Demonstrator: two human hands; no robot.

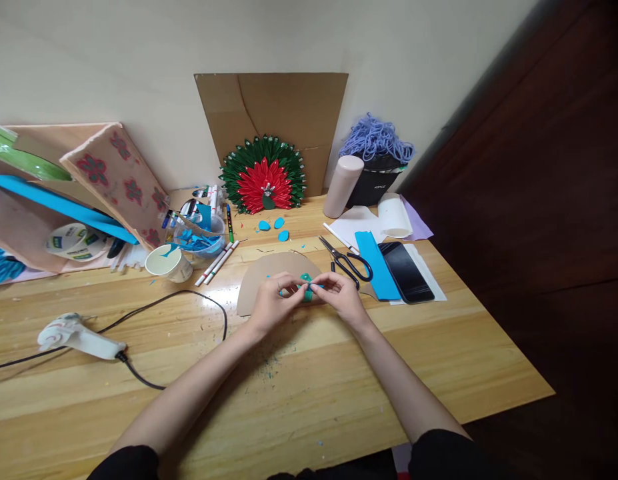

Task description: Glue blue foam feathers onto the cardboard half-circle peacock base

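Note:
My left hand (279,297) and my right hand (340,295) meet fingertip to fingertip, both pinched on a small blue-green piece (309,287). Its exact kind is too small to make out. A green, shiny item (307,296) shows between and just behind the fingers, partly covered by them. Beneath and behind my left hand lies a half-round piece of brown cardboard (253,283). Black-handled scissors (345,260) lie open-bladed beyond my right hand. Farther back are three small blue oval cutouts (278,223).
A white glue gun (81,335) with a black cord lies at left. Behind it stand a paper cup (169,265) and a tub of blue scraps (199,237). Blue sheet (377,267) and phone (407,272) lie right. A red-green fan-shaped decoration (263,177) leans on cardboard.

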